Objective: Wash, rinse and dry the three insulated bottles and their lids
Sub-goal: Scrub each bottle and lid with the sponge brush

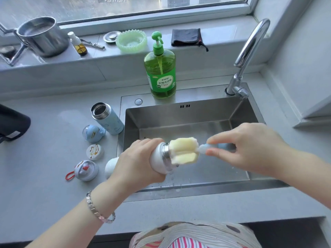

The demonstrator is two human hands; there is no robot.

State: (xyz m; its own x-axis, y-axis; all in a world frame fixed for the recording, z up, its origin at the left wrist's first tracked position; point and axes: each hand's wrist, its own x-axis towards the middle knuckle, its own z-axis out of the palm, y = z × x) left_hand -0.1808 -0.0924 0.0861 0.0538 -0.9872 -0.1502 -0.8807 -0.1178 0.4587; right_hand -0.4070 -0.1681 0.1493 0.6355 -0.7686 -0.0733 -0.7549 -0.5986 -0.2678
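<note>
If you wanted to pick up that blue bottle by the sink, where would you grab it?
Probably round the straight body of the blue bottle, below its steel neck, coming from the sink side. It stands upright and open, and the blue lid crowds its near left.

white bottle (158, 164) mid-body hidden under left hand (136, 163), brush handle (223, 146) blurred, dark object (10, 122) cropped at left
</note>
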